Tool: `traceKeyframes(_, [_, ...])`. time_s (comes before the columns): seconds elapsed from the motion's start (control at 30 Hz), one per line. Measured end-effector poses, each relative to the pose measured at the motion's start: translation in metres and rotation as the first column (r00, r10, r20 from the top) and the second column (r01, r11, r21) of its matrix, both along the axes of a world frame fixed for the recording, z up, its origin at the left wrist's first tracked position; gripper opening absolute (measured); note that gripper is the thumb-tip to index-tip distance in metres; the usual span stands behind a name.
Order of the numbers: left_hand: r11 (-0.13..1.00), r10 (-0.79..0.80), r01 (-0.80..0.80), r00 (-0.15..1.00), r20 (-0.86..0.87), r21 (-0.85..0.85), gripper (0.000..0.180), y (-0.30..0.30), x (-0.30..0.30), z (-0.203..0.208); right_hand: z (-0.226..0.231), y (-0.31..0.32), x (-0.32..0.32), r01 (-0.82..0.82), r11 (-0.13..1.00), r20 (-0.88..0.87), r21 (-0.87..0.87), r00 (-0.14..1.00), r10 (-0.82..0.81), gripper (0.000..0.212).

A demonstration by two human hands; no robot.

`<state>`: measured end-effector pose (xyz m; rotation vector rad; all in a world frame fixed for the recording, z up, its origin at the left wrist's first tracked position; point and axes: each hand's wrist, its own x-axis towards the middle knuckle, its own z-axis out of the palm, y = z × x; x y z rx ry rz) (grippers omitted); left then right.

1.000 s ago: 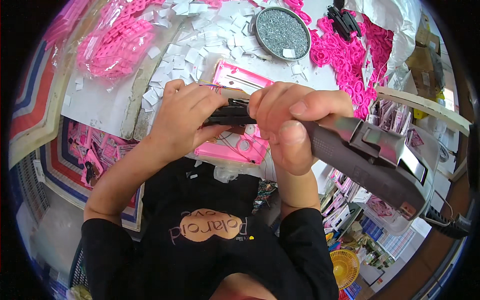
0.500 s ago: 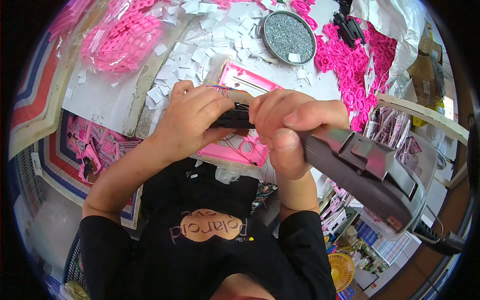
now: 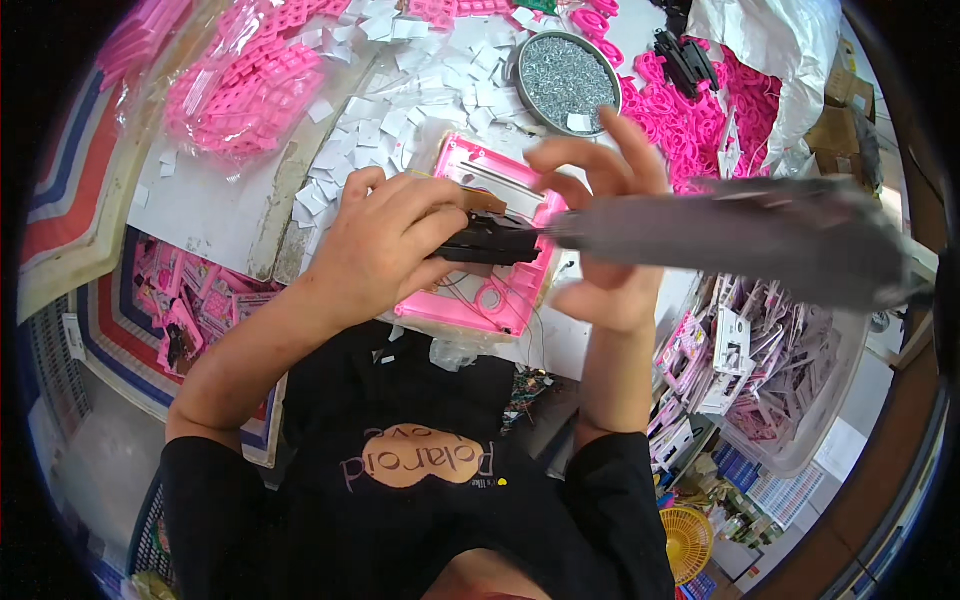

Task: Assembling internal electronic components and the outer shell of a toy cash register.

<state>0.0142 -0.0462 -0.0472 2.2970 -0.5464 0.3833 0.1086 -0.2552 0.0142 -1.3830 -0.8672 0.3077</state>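
My left hand is closed around a black plastic part, holding it over an open pink plastic case with thin wires inside. Beside it, my right hand has its fingers spread, thumb apart from the rest. An electric screwdriver, smeared by motion, crosses in front of the right palm, its narrow tip close to the black part's right end. No fingers wrap round the screwdriver; whether the palm touches it is hidden. A brown piece shows beside the left fingertips.
A round tin of small screws stands at the back among scattered white paper slips. Pink rings and black parts are heaped at the back right. Bagged pink pieces lie at left; a clear bin stands at right.
My right hand has loosened from its grip on the screwdriver and spread its fingers. The screwdriver has swung up to nearly level. The left hand stays with the black part.
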Motion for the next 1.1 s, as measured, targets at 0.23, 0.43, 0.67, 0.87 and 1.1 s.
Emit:
traceKeyframes(0.23, [0.998, -0.009, 0.005, 0.998, -0.062, -0.067, 0.065, 0.001, 0.008, -0.005, -0.022, -0.035, -0.019, 0.310, 0.803, 0.566, -0.510, 0.823, 0.042, 0.053])
traceKeyframes(0.43, [0.847, -0.014, -0.109, 0.974, -0.227, -0.520, 0.079, -0.008, 0.006, -0.022, -0.005, -0.026, -0.004, 0.223, 0.748, 0.109, -0.625, 0.974, -0.199, 0.029])
traceKeyframes(0.67, [0.994, 0.085, -0.093, 0.988, -0.126, -0.058, 0.068, -0.016, 0.011, 0.001, 0.006, -0.015, 0.031, 0.293, 0.307, 0.247, -0.905, 0.952, -0.182, 0.044])
traceKeyframes(0.87, [0.989, 0.101, -0.087, 0.988, -0.119, 0.122, 0.066, -0.022, 0.010, 0.005, -0.018, -0.033, 0.013, 0.496, 0.699, 0.673, -0.515, 0.739, -0.028, 0.039])
traceKeyframes(1.1, [0.962, 0.156, -0.132, 0.984, -0.083, 0.238, 0.065, -0.029, 0.009, 0.017, -0.018, -0.033, -0.013, 0.561, 0.630, 0.688, -0.537, 0.724, -0.058, 0.040])
